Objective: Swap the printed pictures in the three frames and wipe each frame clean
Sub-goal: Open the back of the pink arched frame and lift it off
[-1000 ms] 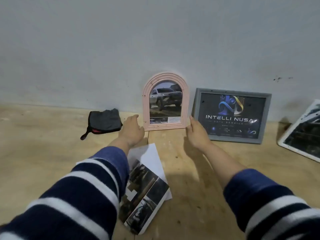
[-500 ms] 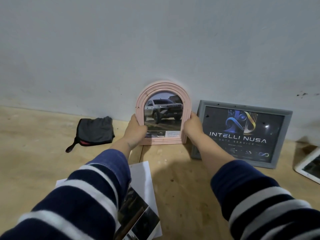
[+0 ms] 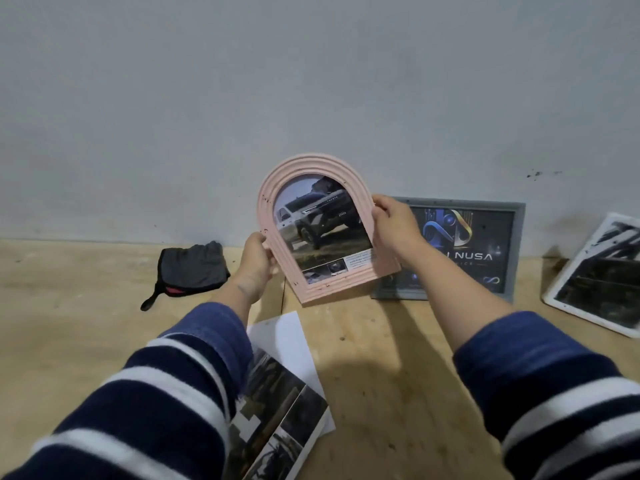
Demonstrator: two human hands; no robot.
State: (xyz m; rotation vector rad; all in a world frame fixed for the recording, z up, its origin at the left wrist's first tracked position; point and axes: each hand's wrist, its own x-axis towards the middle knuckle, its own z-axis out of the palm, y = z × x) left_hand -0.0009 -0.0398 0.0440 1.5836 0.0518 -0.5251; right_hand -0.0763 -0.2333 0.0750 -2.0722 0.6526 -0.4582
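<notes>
A pink arched frame [image 3: 311, 168] with a picture of a pickup truck hangs tilted above the wooden floor, away from the wall. My left hand [image 3: 255, 258] grips its left edge and my right hand [image 3: 393, 223] grips its right edge. Behind it a grey rectangular frame [image 3: 517, 237] with a dark logo print leans against the wall. A white frame [image 3: 588, 258] with a dark picture leans at the far right, partly cut off. Loose printed pictures [image 3: 287, 410] lie on the floor near my left sleeve. A dark grey cloth [image 3: 192, 266] lies to the left by the wall.
A grey wall [image 3: 311, 81] rises straight ahead. The wooden floor [image 3: 69, 323] stretches to the left of the cloth and between my arms.
Both hands closed on the pink frame, lifted it off the floor and away from the wall, and tilted it. The other frames and the cloth stayed put.
</notes>
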